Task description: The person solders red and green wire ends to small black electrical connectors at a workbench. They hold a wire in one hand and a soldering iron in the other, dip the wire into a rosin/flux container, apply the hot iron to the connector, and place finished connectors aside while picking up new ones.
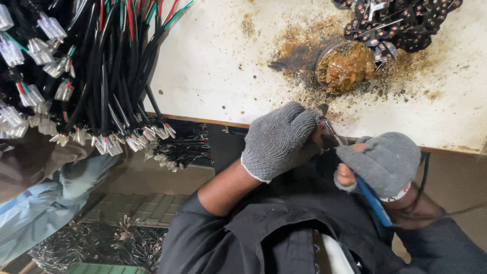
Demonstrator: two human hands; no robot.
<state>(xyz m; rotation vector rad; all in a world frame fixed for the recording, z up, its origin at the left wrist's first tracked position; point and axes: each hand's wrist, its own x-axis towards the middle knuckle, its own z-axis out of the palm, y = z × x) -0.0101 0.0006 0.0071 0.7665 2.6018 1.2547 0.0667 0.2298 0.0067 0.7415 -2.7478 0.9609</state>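
My left hand (279, 139), in a grey knit glove, is closed around a thin black wire at the front edge of the white stained table (218, 66). My right hand (385, 162), also in a grey glove with the fingertips bare, grips a blue-handled soldering tool (373, 200). Its thin metal tip (328, 128) points up-left and meets the left hand's fingers at the wire end. What sits exactly at the tip is too small to make out. Both hands hover just in front of the table edge, above my dark shirt.
A round dish of brown flux (347, 66) sits amid burnt stains just beyond the hands. A heap of small black modules (401, 20) lies at the back right. Bundled black cables with white connectors (91, 76) hang at left. Another person's light-blue sleeve (30, 213) is at lower left.
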